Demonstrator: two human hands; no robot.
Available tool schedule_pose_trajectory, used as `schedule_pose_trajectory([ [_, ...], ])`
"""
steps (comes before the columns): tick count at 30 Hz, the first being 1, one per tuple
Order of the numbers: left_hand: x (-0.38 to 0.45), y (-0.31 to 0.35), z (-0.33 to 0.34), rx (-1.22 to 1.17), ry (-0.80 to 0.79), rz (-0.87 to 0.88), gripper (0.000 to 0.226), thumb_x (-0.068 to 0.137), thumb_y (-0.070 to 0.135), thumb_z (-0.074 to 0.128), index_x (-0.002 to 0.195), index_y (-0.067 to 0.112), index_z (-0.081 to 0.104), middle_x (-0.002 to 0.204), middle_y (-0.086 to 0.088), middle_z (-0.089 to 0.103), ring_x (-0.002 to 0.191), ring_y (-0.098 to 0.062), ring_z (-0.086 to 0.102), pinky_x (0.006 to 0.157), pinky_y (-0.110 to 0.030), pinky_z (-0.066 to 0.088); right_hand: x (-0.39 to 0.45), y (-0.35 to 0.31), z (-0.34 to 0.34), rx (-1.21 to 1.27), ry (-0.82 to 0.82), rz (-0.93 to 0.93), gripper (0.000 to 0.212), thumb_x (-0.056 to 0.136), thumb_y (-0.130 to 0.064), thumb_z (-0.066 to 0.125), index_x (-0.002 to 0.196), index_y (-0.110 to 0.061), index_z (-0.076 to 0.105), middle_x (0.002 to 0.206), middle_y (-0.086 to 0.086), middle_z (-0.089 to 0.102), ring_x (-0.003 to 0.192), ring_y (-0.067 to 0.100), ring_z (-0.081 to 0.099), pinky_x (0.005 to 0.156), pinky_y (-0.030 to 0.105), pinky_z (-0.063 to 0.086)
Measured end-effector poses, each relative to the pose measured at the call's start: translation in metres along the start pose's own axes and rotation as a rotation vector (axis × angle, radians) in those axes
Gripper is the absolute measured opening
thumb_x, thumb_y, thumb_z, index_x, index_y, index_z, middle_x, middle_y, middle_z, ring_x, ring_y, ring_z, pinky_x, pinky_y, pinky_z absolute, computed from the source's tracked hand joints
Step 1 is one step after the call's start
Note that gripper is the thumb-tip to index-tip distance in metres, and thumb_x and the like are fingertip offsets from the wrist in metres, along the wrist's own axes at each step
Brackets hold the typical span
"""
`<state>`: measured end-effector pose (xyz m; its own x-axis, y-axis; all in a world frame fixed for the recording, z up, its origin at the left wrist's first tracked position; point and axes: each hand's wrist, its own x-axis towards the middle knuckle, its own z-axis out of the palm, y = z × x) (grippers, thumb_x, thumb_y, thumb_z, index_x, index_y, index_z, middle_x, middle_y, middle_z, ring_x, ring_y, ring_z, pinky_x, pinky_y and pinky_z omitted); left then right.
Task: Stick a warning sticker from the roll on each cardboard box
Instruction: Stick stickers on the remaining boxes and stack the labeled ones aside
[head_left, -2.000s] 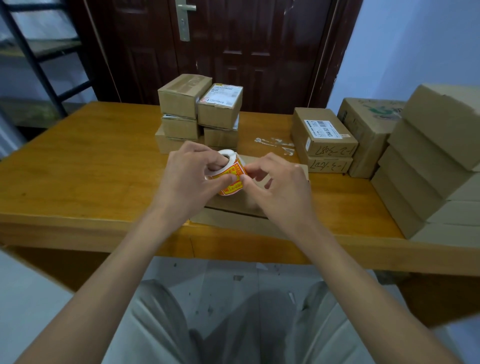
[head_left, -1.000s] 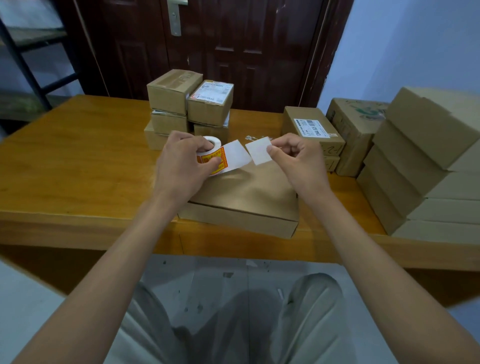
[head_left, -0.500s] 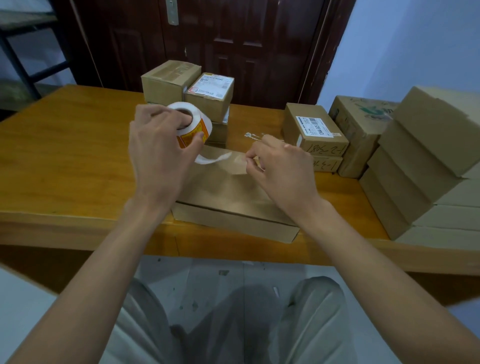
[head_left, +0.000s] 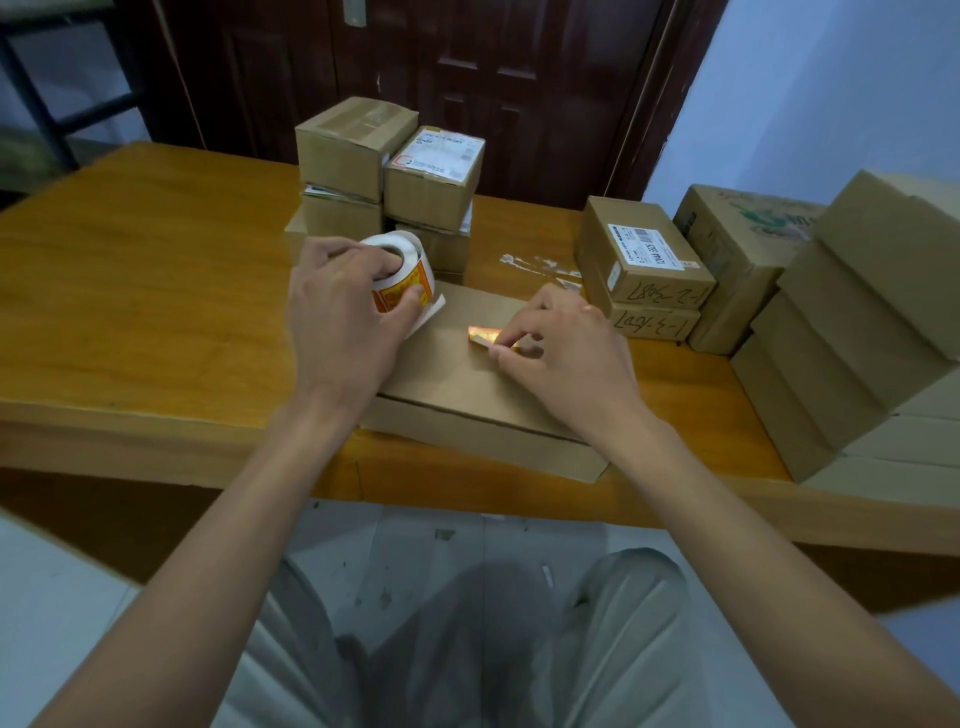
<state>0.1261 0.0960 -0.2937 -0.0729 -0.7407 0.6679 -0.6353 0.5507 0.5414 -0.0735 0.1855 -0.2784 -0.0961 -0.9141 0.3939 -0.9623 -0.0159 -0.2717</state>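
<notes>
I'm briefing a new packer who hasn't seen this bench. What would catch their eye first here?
First, the orange warning sticker being pressed by the right hand onto the flat cardboard box at the table's near edge. Beside it, the left hand holds the sticker roll just above the box's far left corner. Behind stand small stacked boxes, and a taller stepped stack fills the right side.

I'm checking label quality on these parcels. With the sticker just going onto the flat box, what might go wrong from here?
The sticker looks only partly laid under the right hand, so it may crease or sit crooked on the flat box. The box overhangs the table edge; pressing could tip it. The loose backing tail of the roll in the left hand may snag.
</notes>
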Motion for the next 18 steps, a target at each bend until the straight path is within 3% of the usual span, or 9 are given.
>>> schedule_pose_trajectory([
  [4,0.000,-0.002,0.002,-0.003,-0.006,-0.004,0.031,0.086,0.029,0.080,0.110,0.009,0.076,0.108,-0.007,0.072,0.115,-0.029,0.057,0.084,-0.052,0.056,0.000,0.001,0.002,0.020,-0.004,-0.016,0.020,0.096,-0.048,0.071,0.106,-0.033,0.081,0.107,-0.013,0.069,0.098,0.006,0.060,0.079,0.035,0.060],
  [10,-0.002,0.000,0.004,0.026,-0.013,0.012,0.033,0.087,0.029,0.079,0.112,0.009,0.075,0.111,-0.009,0.072,0.116,-0.030,0.057,0.085,-0.054,0.055,0.004,0.001,0.003,0.043,0.073,-0.020,0.018,0.098,-0.043,0.072,0.101,-0.029,0.083,0.094,-0.015,0.072,0.086,0.004,0.063,0.070,0.026,0.056],
  [14,-0.002,0.000,0.004,0.029,-0.012,0.011,0.033,0.087,0.029,0.080,0.113,0.009,0.075,0.112,-0.010,0.072,0.116,-0.031,0.058,0.085,-0.055,0.056,0.011,0.007,0.006,0.179,0.076,0.038,0.014,0.096,-0.039,0.074,0.100,-0.028,0.083,0.093,-0.013,0.074,0.086,0.004,0.065,0.076,0.033,0.060],
  [18,-0.001,0.000,0.005,0.034,-0.005,0.024,0.031,0.086,0.028,0.080,0.111,0.009,0.075,0.110,-0.010,0.072,0.114,-0.031,0.058,0.084,-0.055,0.056,0.008,0.007,0.004,0.023,-0.029,-0.090,0.021,0.098,-0.047,0.070,0.106,-0.032,0.082,0.102,-0.016,0.070,0.094,0.004,0.062,0.075,0.034,0.060],
])
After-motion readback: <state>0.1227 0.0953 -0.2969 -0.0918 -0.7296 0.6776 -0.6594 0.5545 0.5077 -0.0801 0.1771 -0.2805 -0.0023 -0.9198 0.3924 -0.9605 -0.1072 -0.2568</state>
